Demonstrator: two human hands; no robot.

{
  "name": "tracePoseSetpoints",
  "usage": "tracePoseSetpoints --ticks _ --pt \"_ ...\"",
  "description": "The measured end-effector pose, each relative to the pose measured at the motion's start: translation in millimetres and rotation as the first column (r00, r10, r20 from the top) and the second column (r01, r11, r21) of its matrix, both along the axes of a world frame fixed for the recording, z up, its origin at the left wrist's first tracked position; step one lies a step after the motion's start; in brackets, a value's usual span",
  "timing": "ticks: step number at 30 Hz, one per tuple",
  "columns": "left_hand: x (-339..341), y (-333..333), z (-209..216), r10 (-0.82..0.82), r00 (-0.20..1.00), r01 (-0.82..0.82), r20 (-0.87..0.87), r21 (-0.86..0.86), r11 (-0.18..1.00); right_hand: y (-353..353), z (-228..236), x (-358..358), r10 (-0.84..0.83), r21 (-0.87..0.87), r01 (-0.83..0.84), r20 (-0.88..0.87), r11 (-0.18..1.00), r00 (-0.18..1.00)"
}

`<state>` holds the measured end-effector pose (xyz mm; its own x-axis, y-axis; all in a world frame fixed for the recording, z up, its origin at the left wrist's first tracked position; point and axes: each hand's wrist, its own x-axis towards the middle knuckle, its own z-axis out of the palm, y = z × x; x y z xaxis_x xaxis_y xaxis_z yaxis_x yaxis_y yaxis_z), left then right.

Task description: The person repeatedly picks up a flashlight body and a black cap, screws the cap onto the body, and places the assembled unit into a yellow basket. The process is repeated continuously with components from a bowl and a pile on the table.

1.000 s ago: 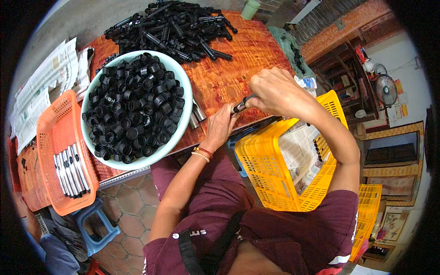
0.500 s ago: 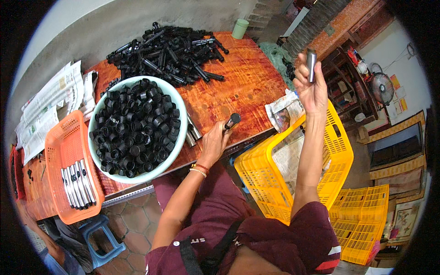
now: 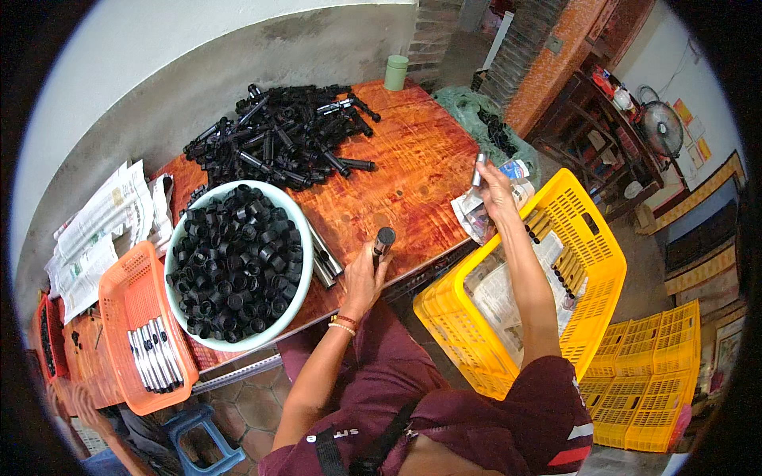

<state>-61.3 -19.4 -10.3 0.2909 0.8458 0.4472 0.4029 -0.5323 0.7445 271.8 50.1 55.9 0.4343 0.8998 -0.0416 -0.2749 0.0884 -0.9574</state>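
My left hand point(image 3: 363, 285) is closed around a dark tube with a black end point(image 3: 384, 239), held upright over the table's front edge. My right hand point(image 3: 498, 196) grips a short silver metal tube point(image 3: 479, 170) above the table's right edge, beside crumpled newspaper point(image 3: 471, 218). Just left of my left hand, several silver tubes point(image 3: 326, 268) lie next to a pale green basin point(image 3: 308, 274) heaped with black plastic caps point(image 3: 238, 266). Farther back on the wooden table point(image 3: 413, 151) is a pile of black tubular parts point(image 3: 278, 139).
A yellow crate point(image 3: 444, 313) lined with newspaper, with rows of tubes inside, stands below my right arm. An orange basket point(image 3: 119, 293) holds silver tubes. Another person's hand point(image 3: 87, 408) shows at the lower left, near a blue stool point(image 3: 230, 458). More yellow crates point(image 3: 643, 381) stand at right.
My right hand has come down and to the left with the silver tube, from a raised position to the table's right edge. My left hand still holds the dark tube. The view has shifted.
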Motion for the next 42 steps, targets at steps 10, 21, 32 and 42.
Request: tracePoseSetpoints --ticks 10,21,32,42 --pt "0 1 0 -0.014 0.999 0.013 0.032 0.013 1.0 35 -48 26 0.044 -0.145 0.246 0.926 0.958 0.375" --pt "3 0 5 -0.012 0.995 0.016 0.1 -0.044 0.999 20 -26 -8 0.115 -0.168 0.293 0.975 0.941 0.191" --pt "-20 -30 37 -0.197 0.978 0.187 0.072 0.134 0.973 16 -15 -13 -0.399 0.423 0.161 0.903 0.892 -0.162" --pt "-235 -96 141 0.38 0.921 -0.353 -0.087 0.232 0.907 24 -42 11 -0.247 0.269 0.174 0.959 0.947 -0.135"
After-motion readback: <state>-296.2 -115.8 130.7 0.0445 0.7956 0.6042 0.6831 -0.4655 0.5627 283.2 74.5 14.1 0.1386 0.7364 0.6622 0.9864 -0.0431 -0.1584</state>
